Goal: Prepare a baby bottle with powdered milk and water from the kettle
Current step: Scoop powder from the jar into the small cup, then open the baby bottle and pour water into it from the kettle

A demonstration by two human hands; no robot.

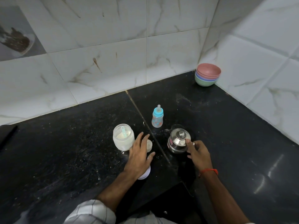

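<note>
One baby bottle (pixel 157 116) stands upright on the black counter (pixel 226 126), its blue collar and teat on, behind and between the two hands and touched by neither. One steel kettle (pixel 178 141) sits just in front of it to the right, lid on. The right hand (pixel 198 152) is at the kettle's near side, fingers curled at the handle and the forefinger lying against the lid's edge; whether it truly grips the handle I cannot tell. A red thread (pixel 208 171) circles that wrist.

One open jar (pixel 123 137) of white powder stands to the left, a single pale blue scoop (pixel 124 132) upright in it. The left hand (pixel 140 156) is spread flat and open, holding nothing, just beside the jar and hovering over a small round white lid (pixel 149 145), which it partly hides. A second white round thing (pixel 145 173) shows under the wrist (mostly covered, so its kind is unclear).

Far back in the tiled corner, well apart, sits one stack of bowls (pixel 207 76): pink on top, then purple, blue and green. White specks dust the counter around the jar.
</note>
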